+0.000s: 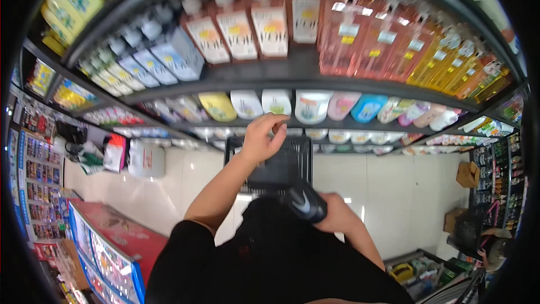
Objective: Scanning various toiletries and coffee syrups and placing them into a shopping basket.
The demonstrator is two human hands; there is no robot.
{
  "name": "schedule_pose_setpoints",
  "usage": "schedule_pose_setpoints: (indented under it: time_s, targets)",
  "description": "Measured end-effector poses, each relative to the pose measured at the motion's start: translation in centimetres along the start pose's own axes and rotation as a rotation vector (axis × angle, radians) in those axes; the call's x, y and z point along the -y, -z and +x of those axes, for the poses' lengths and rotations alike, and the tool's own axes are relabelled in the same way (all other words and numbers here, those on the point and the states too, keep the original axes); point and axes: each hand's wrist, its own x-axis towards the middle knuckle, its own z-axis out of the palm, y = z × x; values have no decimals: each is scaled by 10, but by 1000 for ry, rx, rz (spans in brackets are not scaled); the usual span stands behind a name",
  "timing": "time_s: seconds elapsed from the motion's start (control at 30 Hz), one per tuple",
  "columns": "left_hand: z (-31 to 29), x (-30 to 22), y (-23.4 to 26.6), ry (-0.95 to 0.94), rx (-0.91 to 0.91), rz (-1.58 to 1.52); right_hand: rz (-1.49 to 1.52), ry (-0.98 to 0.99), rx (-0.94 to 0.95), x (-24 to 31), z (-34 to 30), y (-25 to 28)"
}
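Observation:
My left hand [262,137] reaches forward over the basket, just in front of the shelf of bottles. It holds nothing; the thumb and fingers are bent but apart. Nearest to its fingertips is a white bottle [276,101] with a green mark, and I cannot tell whether they touch. Low on the right, my right hand [339,214] is closed around a dark bottle [304,202] with a pale curved mark, held tilted close to my body. Below and between my hands is a black shopping basket [305,163], partly hidden by my left arm and the dark bottle.
Pump bottles in pink [346,39] and boxed ones [270,31] fill the upper shelf. A yellow bottle [217,106] and a blue bottle [368,107] stand in the row beneath. A white jug [147,158] is on the floor at left; cardboard boxes [467,174] are at right.

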Motion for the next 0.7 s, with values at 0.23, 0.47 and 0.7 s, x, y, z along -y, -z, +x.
schedule_pose_setpoints:
  time_s: [0.23,0.47,0.7]
  targets:
    - [-266,188,-10,1043,560,236,-76,-196,-18,11,23,-15]
    - [-297,232,-30,1196,326,434,-71,-340,-132,20,24,-43]
    - [-301,314,-25,1184,352,530,-63,-448,-166,22,17,-68]
